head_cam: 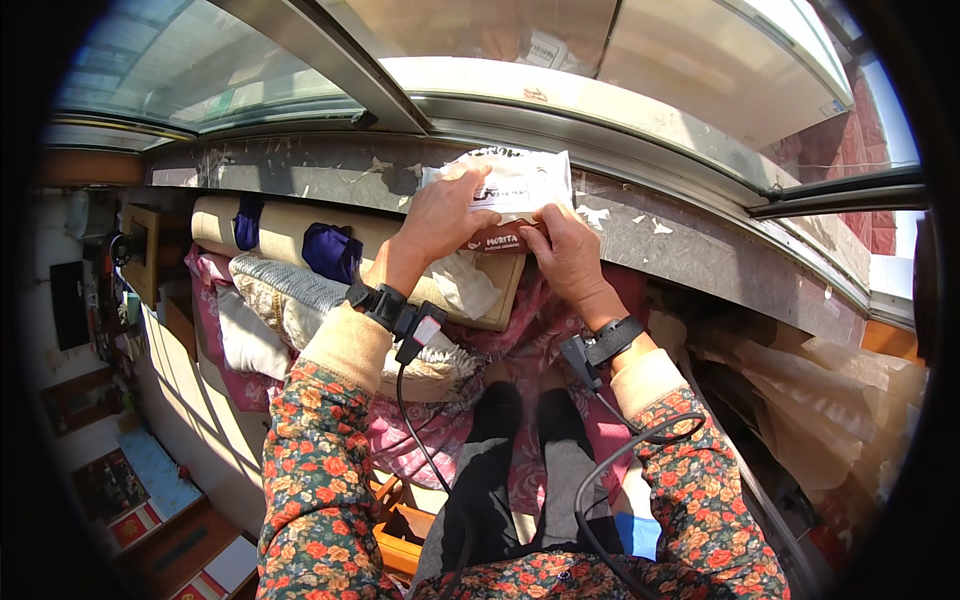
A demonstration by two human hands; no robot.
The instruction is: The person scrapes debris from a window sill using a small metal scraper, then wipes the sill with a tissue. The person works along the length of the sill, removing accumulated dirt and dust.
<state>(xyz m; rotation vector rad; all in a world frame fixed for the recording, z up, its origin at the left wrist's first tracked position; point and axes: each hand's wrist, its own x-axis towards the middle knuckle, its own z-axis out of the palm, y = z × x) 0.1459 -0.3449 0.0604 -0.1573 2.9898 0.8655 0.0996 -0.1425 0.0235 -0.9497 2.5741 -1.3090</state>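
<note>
A soft white packet [551, 172] with dark printing and a brown lower part [504, 238] with pale lettering is at the windowsill. My left hand [442, 217] grips its left side, fingers spread over the white face and thumb at the lower edge. At the lower right edge, my right hand [562, 247] pinches the packet between thumb and bent fingers. Whether the packet is sealed, I cannot tell. Just below it, a crumpled white cloth [466, 285] lies on the beige sofa back [289, 225].
Grey sill [660, 240] with flaking patches runs under the window frame [600, 127]. Navy cloths [331, 251] hang over the sofa back. Cushions [289, 285] lie on a pink patterned cover [420, 442], where my legs [495, 450] also rest. A black cable [409, 409] trails from my left wrist.
</note>
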